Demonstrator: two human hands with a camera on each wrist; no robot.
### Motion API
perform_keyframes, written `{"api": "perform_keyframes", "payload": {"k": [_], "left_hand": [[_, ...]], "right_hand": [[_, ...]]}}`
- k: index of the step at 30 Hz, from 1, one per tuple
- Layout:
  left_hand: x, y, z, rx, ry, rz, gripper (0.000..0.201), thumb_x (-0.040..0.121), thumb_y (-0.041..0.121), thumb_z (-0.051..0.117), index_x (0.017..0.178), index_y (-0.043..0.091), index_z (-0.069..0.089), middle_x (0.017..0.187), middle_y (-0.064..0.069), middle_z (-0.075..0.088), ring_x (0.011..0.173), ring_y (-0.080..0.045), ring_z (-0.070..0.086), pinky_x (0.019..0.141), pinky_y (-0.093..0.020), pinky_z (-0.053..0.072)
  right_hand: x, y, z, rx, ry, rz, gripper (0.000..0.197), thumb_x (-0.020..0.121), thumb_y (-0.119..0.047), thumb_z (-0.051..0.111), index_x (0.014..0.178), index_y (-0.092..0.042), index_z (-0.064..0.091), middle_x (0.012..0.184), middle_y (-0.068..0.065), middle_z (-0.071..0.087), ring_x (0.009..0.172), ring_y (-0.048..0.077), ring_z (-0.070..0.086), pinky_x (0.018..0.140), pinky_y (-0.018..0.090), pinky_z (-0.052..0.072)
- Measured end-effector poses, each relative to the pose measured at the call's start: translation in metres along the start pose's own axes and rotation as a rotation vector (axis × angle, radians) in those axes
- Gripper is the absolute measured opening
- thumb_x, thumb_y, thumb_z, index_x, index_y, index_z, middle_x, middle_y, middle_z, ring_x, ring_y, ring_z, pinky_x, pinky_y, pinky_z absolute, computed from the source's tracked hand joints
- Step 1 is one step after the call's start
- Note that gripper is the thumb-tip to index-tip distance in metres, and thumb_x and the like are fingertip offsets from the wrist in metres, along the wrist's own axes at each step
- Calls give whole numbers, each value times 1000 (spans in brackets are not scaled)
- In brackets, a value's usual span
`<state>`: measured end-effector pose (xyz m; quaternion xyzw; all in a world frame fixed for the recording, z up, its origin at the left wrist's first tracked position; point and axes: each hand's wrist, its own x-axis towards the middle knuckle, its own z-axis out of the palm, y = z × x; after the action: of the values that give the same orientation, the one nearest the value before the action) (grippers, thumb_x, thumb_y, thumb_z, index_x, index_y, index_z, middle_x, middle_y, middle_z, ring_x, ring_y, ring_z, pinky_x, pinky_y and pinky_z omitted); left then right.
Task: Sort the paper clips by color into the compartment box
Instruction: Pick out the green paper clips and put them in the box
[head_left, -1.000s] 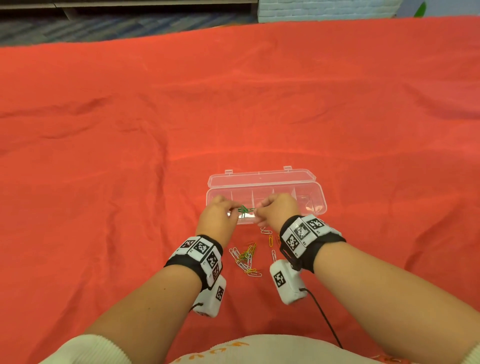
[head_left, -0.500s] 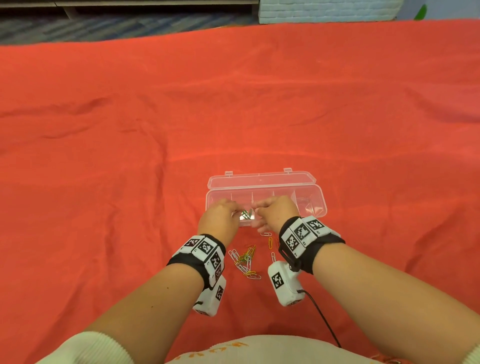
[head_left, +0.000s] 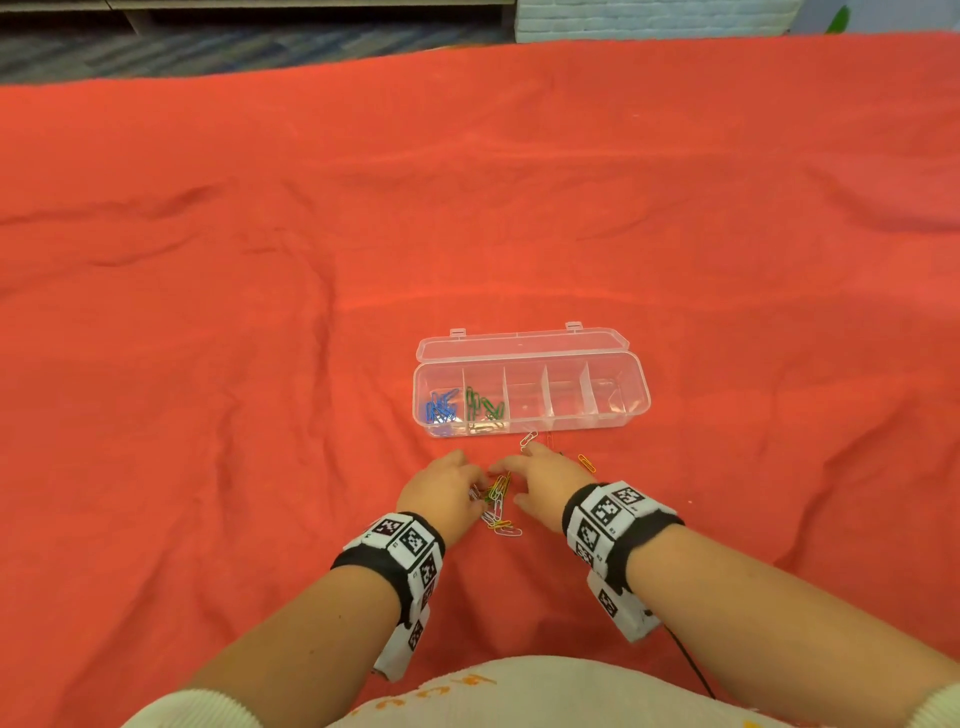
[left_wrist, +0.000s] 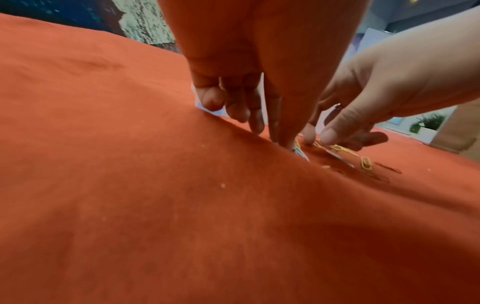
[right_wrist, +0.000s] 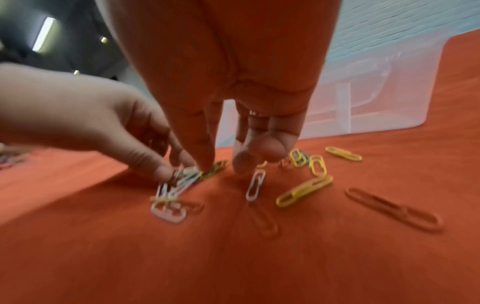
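A clear compartment box (head_left: 631, 387) lies open on the red cloth. Its leftmost compartment holds blue clips (head_left: 441, 408) and the one beside it holds green clips (head_left: 484, 407). The other compartments look bare. A pile of white, yellow and green-tinged paper clips (head_left: 500, 501) lies in front of the box. My left hand (head_left: 475, 493) is at the pile's left side and pinches white clips (right_wrist: 182, 181) between thumb and forefinger (left_wrist: 279, 142). My right hand (head_left: 511, 483) touches the pile from the right, with thumb and fingertips slightly apart (right_wrist: 224, 166) and nothing held between them.
Loose clips lie apart from the pile: a white one (head_left: 528, 439) by the box front, an orange one (head_left: 587, 462), and yellow (right_wrist: 303, 190) and red ones (right_wrist: 394, 209) near my right hand. The wrinkled red cloth (head_left: 208, 415) covers the whole surface.
Both hands have drawn back from the box to the pile in front of it. The green clips they held over the box now lie in its second compartment.
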<state>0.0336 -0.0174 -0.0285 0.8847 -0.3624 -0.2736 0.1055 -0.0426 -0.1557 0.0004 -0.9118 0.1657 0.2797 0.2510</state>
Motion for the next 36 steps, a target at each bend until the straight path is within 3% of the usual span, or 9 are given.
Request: {"api": "perform_keyframes", "payload": {"k": [3,7,13,19,23,28,36], "left_hand": [[-1,5,4,10,25,-4,28,82,36,62,108,26,60,107,-1,52,105,-20,54,85,-36,44],[0,7,7,-2,57,-28,24,80,38,64,98,23,60,104,0,52,102,-20,55,82,-35,45],[3,7,6,-10,47,-21,17,86,31,57,98,21,64,105,-1,53,102,-22,55,82,-35,44],[3,6,3,-73,68,-46,16,89,26,53,98,21,65,104,-1,55,101,-21,56,83,-35,46],[2,5,1,-115,98,-70,9,86,27,57,91,23,64,100,2,57,97,-18,57,80,-32,44],[3,3,-1,-138,107,-88,7,83,26,59,89,23,64,98,2,59,95,-18,57,81,-33,45],[3,-4,-5,-257,90,-160,8,80,21,64,87,23,67,89,4,69,87,-17,62,78,-30,48]], "right_hand": [[2,3,12,-26,21,18,31,87,-17,56,117,-24,52,124,6,44,106,30,59,86,39,51],[4,10,18,-10,52,61,14,87,-22,59,99,-17,56,115,6,50,98,28,60,82,36,49],[4,23,7,64,125,160,18,89,-27,56,100,-15,63,116,7,56,104,26,59,90,34,45],[4,29,3,31,149,212,19,91,-20,50,104,-14,62,117,8,54,105,27,59,88,35,47],[6,24,9,105,199,140,18,83,-10,52,96,-20,57,109,3,54,98,25,58,80,32,44],[7,14,18,61,134,-30,25,88,-22,56,112,-29,58,119,0,49,106,23,57,86,34,47],[9,7,17,12,165,39,17,85,-14,52,99,-19,60,115,2,47,100,27,58,78,33,46]]}}
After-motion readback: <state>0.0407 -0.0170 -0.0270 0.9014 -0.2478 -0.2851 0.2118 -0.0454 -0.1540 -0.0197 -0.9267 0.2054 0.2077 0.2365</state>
